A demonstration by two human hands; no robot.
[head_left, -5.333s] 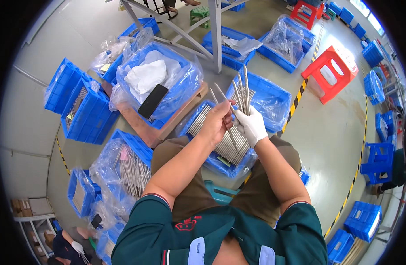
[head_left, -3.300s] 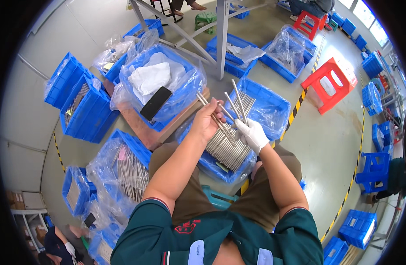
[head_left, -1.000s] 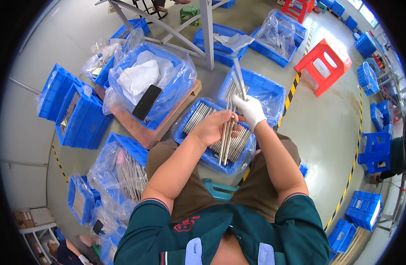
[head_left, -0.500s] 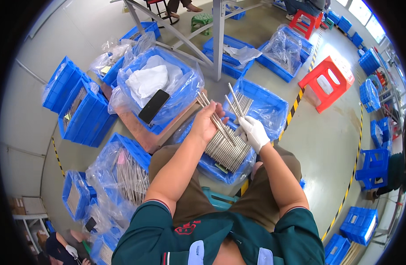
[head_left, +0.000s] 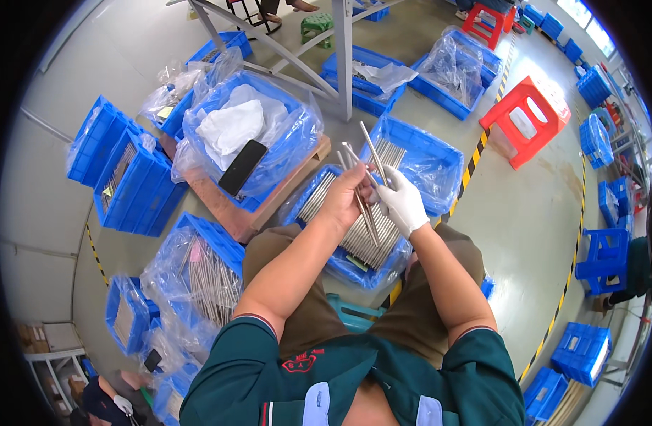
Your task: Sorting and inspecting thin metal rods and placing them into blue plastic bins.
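My bare left hand (head_left: 344, 197) is closed around several thin metal rods (head_left: 369, 226), whose lower ends slant down over the near box. Beside it, my white-gloved right hand (head_left: 404, 202) grips a metal rod (head_left: 372, 150) that points up and away. Another rod crosses between the two hands; which one holds it I cannot tell. Below them, a plastic-lined blue box (head_left: 344, 273) holds rows of similar rods, partly hidden by my hands. Just beyond stands a second lined blue box (head_left: 445, 165) with more rods at its left side.
To the left, a lined blue box (head_left: 287, 106) with white cloth and a black phone (head_left: 243, 167) rests on a wooden pallet (head_left: 219, 206). Nearer is a box of long rods (head_left: 209, 284). A table leg (head_left: 342, 64) stands ahead, a red stool (head_left: 526, 117) to the right. Other people sit farther off.
My hands have come together; the right moved left and the rods in the left now stand steeper. One rod now crosses between the hands. The view has shifted slightly.
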